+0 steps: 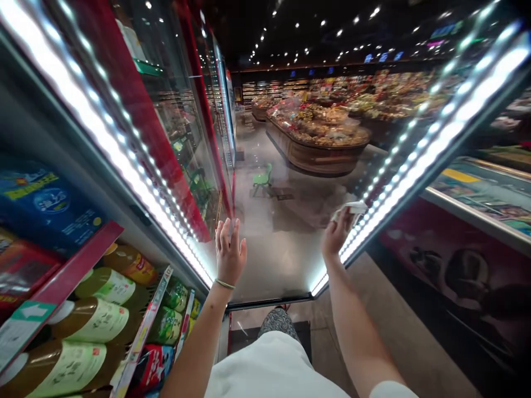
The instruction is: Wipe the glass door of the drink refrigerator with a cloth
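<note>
A glass cooler door stands in front of me, with bright light strips along both sides. My left hand is raised at the door's lower left, its fingers stretched out and nothing in them. Whether its palm touches the glass I cannot tell. Near the right light strip, my right hand grips a white cloth, which may be a paper wipe. The cloth is at the glass beside the strip.
Cooler shelves on the left hold large bottles and a blue package. Beyond the glass are a green chair and a wooden display island heaped with goods. A chest freezer stands to the right.
</note>
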`<state>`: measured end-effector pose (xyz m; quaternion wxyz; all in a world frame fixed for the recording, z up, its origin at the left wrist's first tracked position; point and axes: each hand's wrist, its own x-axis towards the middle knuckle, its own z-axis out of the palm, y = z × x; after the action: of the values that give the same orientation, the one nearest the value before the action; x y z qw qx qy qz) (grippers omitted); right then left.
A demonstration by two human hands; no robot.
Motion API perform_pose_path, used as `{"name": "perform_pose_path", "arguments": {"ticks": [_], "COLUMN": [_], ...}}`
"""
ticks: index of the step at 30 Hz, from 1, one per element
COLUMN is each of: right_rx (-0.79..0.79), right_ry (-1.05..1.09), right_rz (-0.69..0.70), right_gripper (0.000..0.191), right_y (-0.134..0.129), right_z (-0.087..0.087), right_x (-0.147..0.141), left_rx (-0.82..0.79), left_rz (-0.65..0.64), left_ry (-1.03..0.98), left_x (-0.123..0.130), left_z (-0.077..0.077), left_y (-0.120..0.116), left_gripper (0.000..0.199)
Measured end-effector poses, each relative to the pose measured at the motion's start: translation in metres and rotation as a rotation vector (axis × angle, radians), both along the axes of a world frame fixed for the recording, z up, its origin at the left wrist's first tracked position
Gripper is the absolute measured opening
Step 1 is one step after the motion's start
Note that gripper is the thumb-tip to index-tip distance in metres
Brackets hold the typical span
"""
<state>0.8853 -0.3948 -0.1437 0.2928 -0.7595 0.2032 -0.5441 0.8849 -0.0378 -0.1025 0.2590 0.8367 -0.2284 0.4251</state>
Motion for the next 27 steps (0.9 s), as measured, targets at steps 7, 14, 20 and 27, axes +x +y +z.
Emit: {"name": "perform_pose_path", "arguments": {"ticks": [7, 14, 20, 27], "right_rx": [0.182, -0.49, -0.849, -0.835], "right_ry": [-0.092, 0.006, 0.112, -0.033], "right_rz": [-0.061, 0.328, 0.704, 0.676], "right_gripper": [0.072, 0.052, 0.051, 0.058], "right_y": [-0.001, 0.19, 0.278, 0.285], "right_z": [0.012, 0.024, 0.041, 0.147], "right_x": [0.012, 0.053, 0.06, 0.085], "left_rx": [-0.037, -0.042, -0.044, -0.084], "left_rz": [-0.008, 0.098, 0.214, 0.26], "left_ry": [0.01, 0.014, 0.037, 0.073], "left_x": [0.001, -0.009, -0.027, -0.033], "left_z": [-0.001, -0.01, -0.008, -0.01], "left_y": [0.001, 0.044, 0.08, 0.088], "left_gripper": [0.068, 0.067, 0.067, 0.069]}}
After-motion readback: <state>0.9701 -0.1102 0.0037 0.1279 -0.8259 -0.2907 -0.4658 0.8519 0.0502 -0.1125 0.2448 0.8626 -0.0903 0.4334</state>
